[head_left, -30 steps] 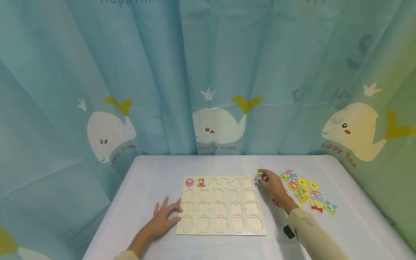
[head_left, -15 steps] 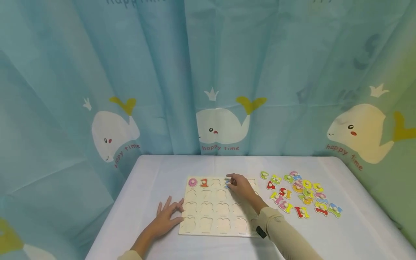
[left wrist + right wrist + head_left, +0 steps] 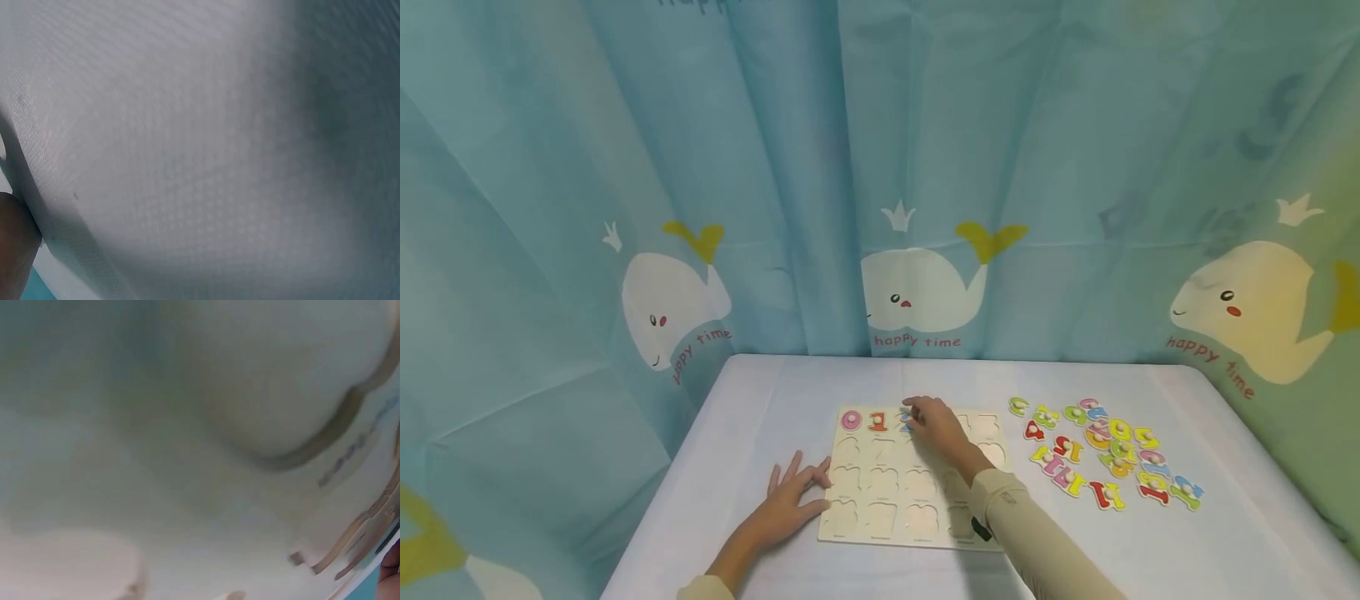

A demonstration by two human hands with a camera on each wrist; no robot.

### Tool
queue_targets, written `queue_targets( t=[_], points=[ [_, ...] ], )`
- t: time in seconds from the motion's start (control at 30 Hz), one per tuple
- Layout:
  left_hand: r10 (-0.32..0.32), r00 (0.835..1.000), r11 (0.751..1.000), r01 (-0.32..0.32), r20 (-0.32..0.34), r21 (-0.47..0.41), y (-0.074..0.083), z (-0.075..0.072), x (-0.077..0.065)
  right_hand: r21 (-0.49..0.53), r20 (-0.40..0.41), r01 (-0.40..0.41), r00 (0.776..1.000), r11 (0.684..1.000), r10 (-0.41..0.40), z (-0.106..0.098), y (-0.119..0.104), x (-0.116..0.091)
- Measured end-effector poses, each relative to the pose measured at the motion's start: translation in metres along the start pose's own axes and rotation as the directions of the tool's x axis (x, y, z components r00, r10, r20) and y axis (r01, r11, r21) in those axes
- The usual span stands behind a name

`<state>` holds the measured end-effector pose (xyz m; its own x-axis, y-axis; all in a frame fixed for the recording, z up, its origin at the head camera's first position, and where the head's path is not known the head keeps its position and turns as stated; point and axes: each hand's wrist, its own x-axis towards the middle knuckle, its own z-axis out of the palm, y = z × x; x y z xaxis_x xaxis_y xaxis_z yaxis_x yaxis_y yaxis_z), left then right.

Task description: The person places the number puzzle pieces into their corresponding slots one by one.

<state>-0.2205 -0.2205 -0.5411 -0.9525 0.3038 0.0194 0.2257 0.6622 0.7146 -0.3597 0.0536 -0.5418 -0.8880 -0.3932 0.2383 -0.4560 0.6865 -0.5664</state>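
Pinching blue piece (image 3: 906, 425) with right hand (image 3: 936, 423), right at third place in top row of board (image 3: 900, 517), beside red 1 (image 3: 877, 422). Looks like the fitting step; calls for matching the outline, then pressing flat. Can't tell whether seated: mostly hidden by right hand. Fingers spread, resting left hand (image 3: 786, 504) against board's left edge, seemingly steadying. Off right on table (image 3: 767, 400), loose pieces (image 3: 1122, 451), some overlapping, apart from board, so hardly in the way.
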Motion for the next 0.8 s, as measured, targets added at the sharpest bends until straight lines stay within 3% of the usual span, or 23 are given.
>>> queue_targets(
  t=[0.13,0.47,0.8],
  points=[
    [0.001,1.000,1.000,-0.001,0.000,-0.003,0.0008,-0.0002,0.0004,-0.001,-0.004,0.009,1.000,1.000,-0.009,0.0019,-0.0053,0.0015],
    [-0.005,1.000,1.000,0.005,0.001,0.006,0.0008,-0.0010,0.0004,0.059,0.009,-0.063,0.998,0.996,0.062,0.0032,-0.0101,-0.0004],
    [-0.002,1.000,1.000,0.002,-0.013,0.011,0.0003,0.0014,0.0001,0.014,0.016,-0.101,0.995,0.995,0.101,0.0048,-0.0099,-0.0022]
  ],
)
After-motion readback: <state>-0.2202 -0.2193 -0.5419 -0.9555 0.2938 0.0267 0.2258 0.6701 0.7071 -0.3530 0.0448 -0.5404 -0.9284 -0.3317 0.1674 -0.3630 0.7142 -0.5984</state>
